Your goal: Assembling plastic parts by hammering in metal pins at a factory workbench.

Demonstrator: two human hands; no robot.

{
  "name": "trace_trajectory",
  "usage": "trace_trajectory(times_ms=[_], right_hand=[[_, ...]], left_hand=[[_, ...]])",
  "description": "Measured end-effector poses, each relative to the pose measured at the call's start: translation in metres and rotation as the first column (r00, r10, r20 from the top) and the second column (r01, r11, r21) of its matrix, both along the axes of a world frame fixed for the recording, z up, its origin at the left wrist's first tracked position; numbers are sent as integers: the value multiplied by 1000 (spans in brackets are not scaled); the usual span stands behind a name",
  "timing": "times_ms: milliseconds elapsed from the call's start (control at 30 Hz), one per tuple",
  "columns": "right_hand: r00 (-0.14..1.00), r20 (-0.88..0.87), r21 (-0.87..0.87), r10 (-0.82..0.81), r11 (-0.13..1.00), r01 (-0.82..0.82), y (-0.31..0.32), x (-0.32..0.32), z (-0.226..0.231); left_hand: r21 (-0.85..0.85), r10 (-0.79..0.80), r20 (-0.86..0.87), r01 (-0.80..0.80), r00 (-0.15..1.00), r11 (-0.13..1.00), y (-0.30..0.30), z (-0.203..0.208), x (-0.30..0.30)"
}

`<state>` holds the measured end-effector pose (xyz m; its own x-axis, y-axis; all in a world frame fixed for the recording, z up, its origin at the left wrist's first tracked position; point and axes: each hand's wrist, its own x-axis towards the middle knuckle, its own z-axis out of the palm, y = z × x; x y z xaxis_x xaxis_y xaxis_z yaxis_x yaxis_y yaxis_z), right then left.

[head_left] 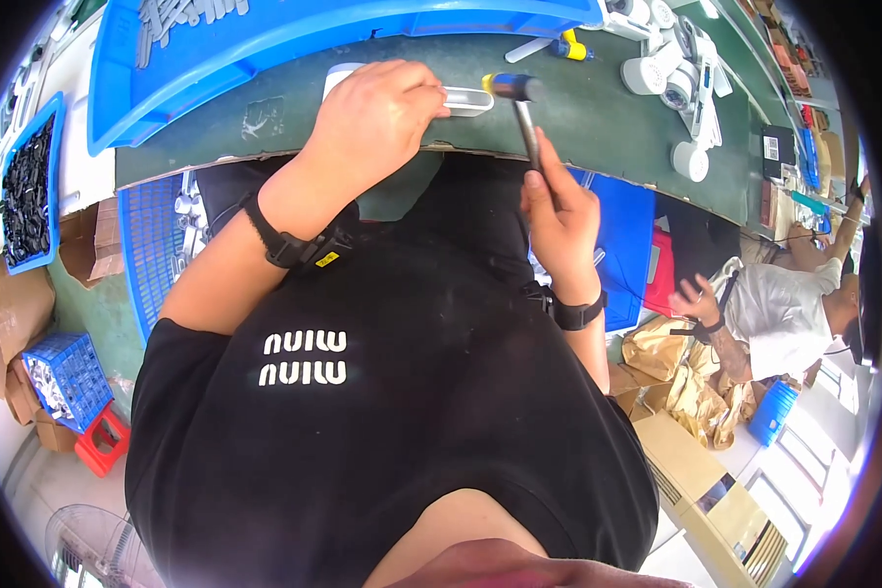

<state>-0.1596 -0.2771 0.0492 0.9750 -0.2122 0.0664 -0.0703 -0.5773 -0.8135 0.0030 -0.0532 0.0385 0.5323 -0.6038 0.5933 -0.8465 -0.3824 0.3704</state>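
Observation:
My right hand (564, 218) is wrapped round the metal handle of a mallet (527, 129). The mallet's head is dark with a yellow face, and that face points left, close to the end of a white elongated plastic part (472, 102). Over this part, on the green table, my left hand (377, 110) is closed with its fingers pinching it. The hand covers its middle, and a pale end shows on the far left side of the fingers. Whether the mallet touches the part I cannot tell.
A large blue tray (294, 49) with grey strips lies along the table's far left. White plastic devices (691, 78) crowd the right side. A yellow-and-black object (572, 46) lies at the back. Blue crates stand below the table edge. Another person (779, 318) is at the right.

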Motion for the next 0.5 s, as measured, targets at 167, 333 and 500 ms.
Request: trace_trajectory(times_ms=[167, 333, 500], right_hand=[[965, 256, 181, -59, 983, 12, 2, -5, 4], [999, 42, -68, 27, 997, -24, -4, 0, 4], [959, 256, 353, -118, 935, 21, 0, -14, -7]], left_hand=[[1, 2, 8, -2, 1000, 1000, -1, -2, 0], [7, 5, 2, -5, 1000, 1000, 0, -1, 0], [19, 21, 19, -22, 1000, 1000, -1, -2, -2]])
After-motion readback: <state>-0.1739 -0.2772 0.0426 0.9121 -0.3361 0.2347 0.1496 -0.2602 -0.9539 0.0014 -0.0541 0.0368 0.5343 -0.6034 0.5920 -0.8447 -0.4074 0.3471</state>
